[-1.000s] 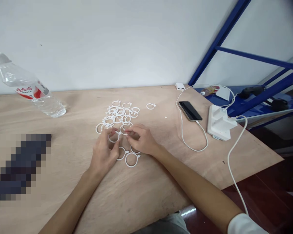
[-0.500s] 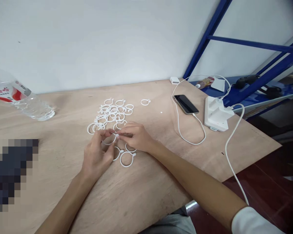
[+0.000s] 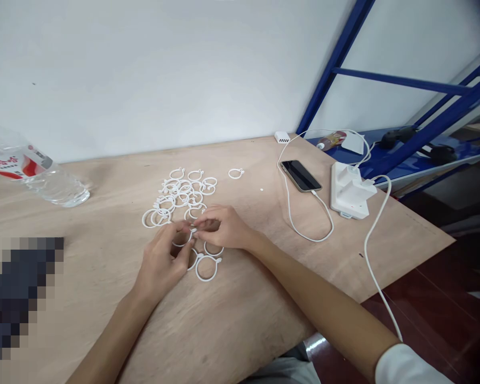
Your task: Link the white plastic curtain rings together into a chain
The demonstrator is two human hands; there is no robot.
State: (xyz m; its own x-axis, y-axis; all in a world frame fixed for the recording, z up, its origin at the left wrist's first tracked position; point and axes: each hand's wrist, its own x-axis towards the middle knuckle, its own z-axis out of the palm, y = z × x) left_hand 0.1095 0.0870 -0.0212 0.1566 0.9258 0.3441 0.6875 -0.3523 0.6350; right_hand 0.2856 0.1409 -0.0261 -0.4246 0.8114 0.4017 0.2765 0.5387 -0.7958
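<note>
Left hand [image 3: 160, 261] and right hand [image 3: 222, 228] grips clamped together on white plastic ring [image 3: 180, 245] over tabletop [image 3: 240, 314], ring pile [image 3: 183, 186] at 12 o'clock, loose rings [image 3: 196, 268] at 5, water bottle [image 3: 54, 189] at 10, phone [image 3: 301, 176] at 2, charging hub [image 3: 348, 192] at 3.

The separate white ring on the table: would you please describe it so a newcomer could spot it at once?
On the plywood table, find the heap of white plastic rings, left of the black smartphone. The ring lies between the heap and the phone. It lies by itself, touching no other ring.
</note>
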